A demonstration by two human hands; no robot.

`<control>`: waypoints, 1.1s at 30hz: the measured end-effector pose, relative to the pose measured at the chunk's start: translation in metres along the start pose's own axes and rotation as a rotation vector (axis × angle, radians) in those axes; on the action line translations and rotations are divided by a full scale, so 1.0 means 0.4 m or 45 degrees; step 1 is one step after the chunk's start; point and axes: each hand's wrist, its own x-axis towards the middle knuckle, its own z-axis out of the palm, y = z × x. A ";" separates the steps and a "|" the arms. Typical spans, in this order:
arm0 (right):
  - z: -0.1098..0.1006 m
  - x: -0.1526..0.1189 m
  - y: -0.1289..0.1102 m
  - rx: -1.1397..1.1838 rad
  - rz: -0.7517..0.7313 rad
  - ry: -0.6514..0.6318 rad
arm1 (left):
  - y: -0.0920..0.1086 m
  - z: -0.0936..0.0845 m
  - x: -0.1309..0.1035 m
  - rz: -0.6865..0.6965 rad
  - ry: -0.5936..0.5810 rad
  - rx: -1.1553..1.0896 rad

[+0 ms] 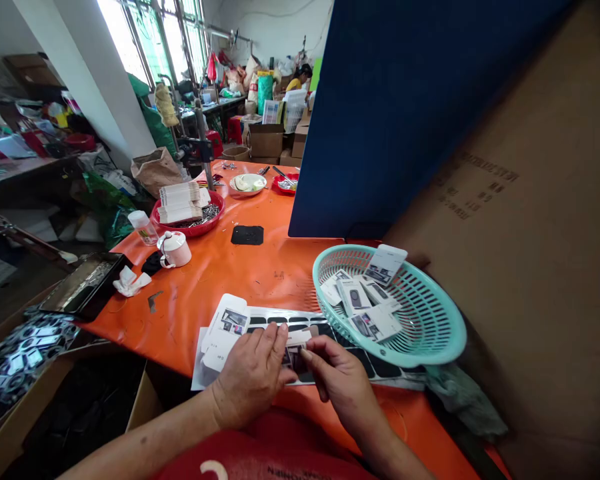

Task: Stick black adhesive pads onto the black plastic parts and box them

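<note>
My left hand (255, 373) has its fingers over a small printed cardboard box (294, 360), its thumb at the near side. My right hand (337, 370) pinches the right end of the same box between thumb and fingers. Left of my left hand lie flat, unfolded printed boxes (229, 327). Under both hands is a sheet of black stickers (365, 360), partly hidden by hands and basket. A turquoise plastic basket (437, 320) stands to the right, holding several small printed boxes (355, 297).
A red basket (200, 230) with stacked white cards, a lidded white mug (175, 250) and a black pad (247, 235) sit farther back on the orange table (205, 287). A tall blue board (380, 120) and a large cardboard box (545, 220) wall off the right.
</note>
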 end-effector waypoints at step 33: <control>-0.052 -0.060 0.031 -0.175 -0.321 -0.217 | 0.038 0.010 -0.030 -0.863 -0.173 -1.702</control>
